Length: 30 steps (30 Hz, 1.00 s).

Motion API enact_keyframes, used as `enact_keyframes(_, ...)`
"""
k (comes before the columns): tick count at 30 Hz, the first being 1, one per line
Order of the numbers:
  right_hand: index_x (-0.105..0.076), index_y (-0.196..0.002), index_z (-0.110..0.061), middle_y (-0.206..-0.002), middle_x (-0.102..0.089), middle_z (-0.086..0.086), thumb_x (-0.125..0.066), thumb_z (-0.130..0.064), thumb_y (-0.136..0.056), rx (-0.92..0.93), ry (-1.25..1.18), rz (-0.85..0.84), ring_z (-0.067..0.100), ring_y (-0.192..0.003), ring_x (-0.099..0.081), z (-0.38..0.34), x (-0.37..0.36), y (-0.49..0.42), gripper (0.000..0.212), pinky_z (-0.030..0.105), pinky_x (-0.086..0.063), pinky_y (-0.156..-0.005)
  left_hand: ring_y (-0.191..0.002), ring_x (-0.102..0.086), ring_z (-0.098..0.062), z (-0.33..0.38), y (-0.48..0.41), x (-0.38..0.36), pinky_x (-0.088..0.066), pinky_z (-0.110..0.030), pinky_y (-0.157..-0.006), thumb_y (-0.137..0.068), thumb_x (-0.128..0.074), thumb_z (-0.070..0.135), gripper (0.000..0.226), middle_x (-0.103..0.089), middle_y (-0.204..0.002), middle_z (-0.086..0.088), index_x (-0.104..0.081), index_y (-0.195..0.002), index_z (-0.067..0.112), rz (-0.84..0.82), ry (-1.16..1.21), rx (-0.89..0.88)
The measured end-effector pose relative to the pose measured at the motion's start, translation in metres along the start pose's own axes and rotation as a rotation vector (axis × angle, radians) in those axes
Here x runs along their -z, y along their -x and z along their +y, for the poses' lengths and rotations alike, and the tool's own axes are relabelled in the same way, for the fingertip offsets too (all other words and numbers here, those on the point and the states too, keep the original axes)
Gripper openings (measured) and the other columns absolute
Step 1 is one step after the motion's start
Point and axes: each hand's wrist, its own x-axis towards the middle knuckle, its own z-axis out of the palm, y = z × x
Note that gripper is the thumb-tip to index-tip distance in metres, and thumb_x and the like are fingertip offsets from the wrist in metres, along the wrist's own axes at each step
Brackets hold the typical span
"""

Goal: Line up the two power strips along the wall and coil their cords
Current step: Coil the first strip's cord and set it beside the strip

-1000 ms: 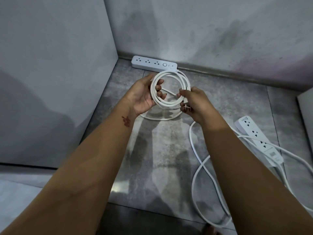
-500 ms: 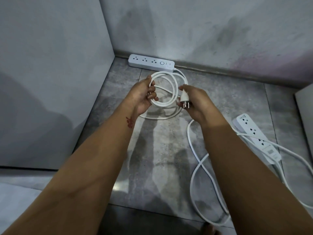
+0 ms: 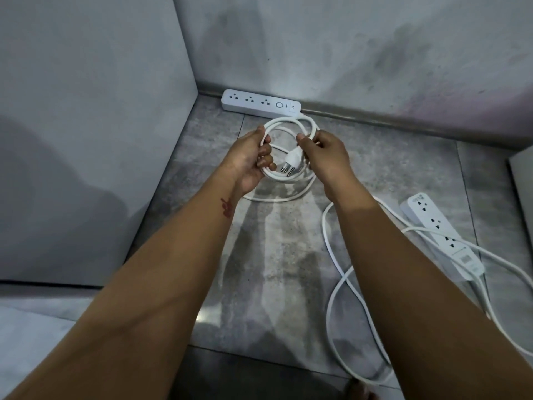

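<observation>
A white power strip (image 3: 259, 104) lies flat against the far wall near the corner. Its white cord is wound into a coil (image 3: 291, 122) held just in front of it. My left hand (image 3: 250, 160) grips the coil's left side. My right hand (image 3: 324, 157) pinches the coil's right side, and the plug (image 3: 292, 163) hangs inside the loop with its pins pointing down-left. A second white power strip (image 3: 444, 235) lies at an angle on the floor at the right, away from the wall. Its cord (image 3: 340, 284) sprawls loose in big loops, partly hidden by my right forearm.
Grey tiled floor (image 3: 288, 255) in a corner: a wall panel (image 3: 86, 125) on the left, the back wall (image 3: 360, 53) with a baseboard ahead, another panel edge (image 3: 523, 180) at the far right. A toe (image 3: 359, 389) shows at the bottom edge.
My right hand let the plug drop from its fingers into the loop and now pinches the coil's right side. The coil has sunk a little lower in front of the strip.
</observation>
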Motion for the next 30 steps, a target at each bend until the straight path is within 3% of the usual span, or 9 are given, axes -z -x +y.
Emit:
enact_keyframes(7,-0.062,-0.086,-0.010,-0.088,-0.067,0.008,-0.060,-0.040,-0.091,0.040,0.185,0.079,0.028,-0.087,-0.063,-0.002,-0.001,0.002,0.031,0.039,-0.048,-0.080,-0.037,-0.021,-0.008,-0.003,0.001,-0.003,-0.035,-0.024,-0.048,-0.106,-0.036,0.031,0.034,-0.031,-0.046,0.007,-0.047,-0.077,0.015,-0.020,0.028,-0.009)
enact_keyframes(11,-0.058,-0.079,-0.013,-0.080,-0.061,0.006,-0.062,-0.037,-0.091,0.004,0.158,0.010,0.026,-0.079,-0.059,-0.004,0.003,0.001,0.027,0.042,-0.048,-0.080,-0.035,-0.021,-0.008,-0.004,0.001,-0.003,-0.034,-0.023,-0.045,-0.105,-0.036,0.030,0.033,-0.032,-0.045,0.007,-0.047,-0.078,0.015,-0.037,0.038,-0.045)
enact_keyframes(15,-0.060,-0.089,-0.011,-0.070,-0.053,-0.001,-0.061,-0.028,-0.093,-0.127,0.133,-0.141,0.013,-0.065,-0.049,-0.012,0.011,0.001,0.018,0.026,-0.038,-0.060,-0.034,-0.020,-0.006,-0.004,-0.001,-0.002,-0.027,-0.019,-0.038,-0.105,-0.036,0.029,0.035,-0.032,-0.044,0.008,-0.047,-0.076,0.014,-0.044,0.048,-0.064)
enact_keyframes(19,-0.052,-0.073,-0.013,-0.070,-0.051,0.001,-0.055,-0.029,-0.096,-0.150,0.306,-0.231,0.017,-0.063,-0.047,-0.018,0.013,-0.003,0.028,0.025,-0.032,-0.051,-0.031,-0.018,-0.005,-0.005,0.000,-0.004,-0.017,-0.017,-0.032,-0.105,-0.036,0.029,0.036,-0.029,-0.041,0.008,-0.046,-0.074,0.014,-0.075,0.121,-0.044)
enact_keyframes(21,-0.056,-0.087,-0.009,-0.077,-0.058,0.003,-0.052,-0.035,-0.096,-0.129,0.410,-0.227,0.015,-0.062,-0.051,-0.018,0.010,-0.006,0.027,0.027,-0.040,-0.058,-0.029,-0.017,-0.004,-0.004,0.001,-0.006,-0.014,-0.017,-0.030,-0.105,-0.035,0.029,0.037,-0.028,-0.040,0.008,-0.045,-0.073,0.014,-0.096,0.158,-0.033)
enact_keyframes(22,-0.057,-0.101,-0.009,-0.088,-0.063,0.005,-0.053,-0.040,-0.093,-0.125,0.450,-0.213,0.016,-0.067,-0.056,-0.016,0.009,-0.008,0.032,0.029,-0.046,-0.068,-0.029,-0.016,-0.004,-0.003,0.001,-0.006,-0.014,-0.016,-0.029,-0.105,-0.035,0.029,0.037,-0.028,-0.040,0.008,-0.045,-0.073,0.013,-0.105,0.164,-0.027)
enact_keyframes(25,-0.039,-0.132,-0.018,-0.126,-0.057,0.009,-0.062,-0.053,-0.082,-0.169,0.452,-0.139,0.030,-0.109,-0.059,-0.009,0.010,-0.009,0.065,0.046,-0.046,-0.100,-0.028,-0.016,-0.004,-0.001,0.002,-0.003,-0.014,-0.017,-0.028,-0.105,-0.035,0.029,0.038,-0.027,-0.039,0.008,-0.046,-0.072,0.013,-0.150,0.142,0.013)
enact_keyframes(28,-0.032,-0.137,-0.020,-0.135,-0.048,0.012,-0.071,-0.041,-0.081,-0.176,0.245,-0.149,0.029,-0.117,-0.055,-0.003,0.013,-0.009,0.072,0.045,-0.047,-0.100,-0.029,-0.017,-0.004,0.000,0.004,0.001,-0.013,-0.017,-0.030,-0.104,-0.038,0.030,0.036,-0.027,-0.040,0.008,-0.049,-0.074,0.012,-0.239,0.067,0.085)
enact_keyframes(30,-0.033,-0.139,-0.020,-0.131,-0.052,0.011,-0.071,-0.032,-0.083,-0.138,0.133,-0.166,0.024,-0.103,-0.060,-0.003,0.015,-0.009,0.068,0.036,-0.053,-0.082,-0.029,-0.017,-0.004,0.001,0.005,-0.001,-0.012,-0.018,-0.031,-0.103,-0.039,0.032,0.036,-0.026,-0.041,0.009,-0.050,-0.076,0.011,-0.296,-0.032,0.135)
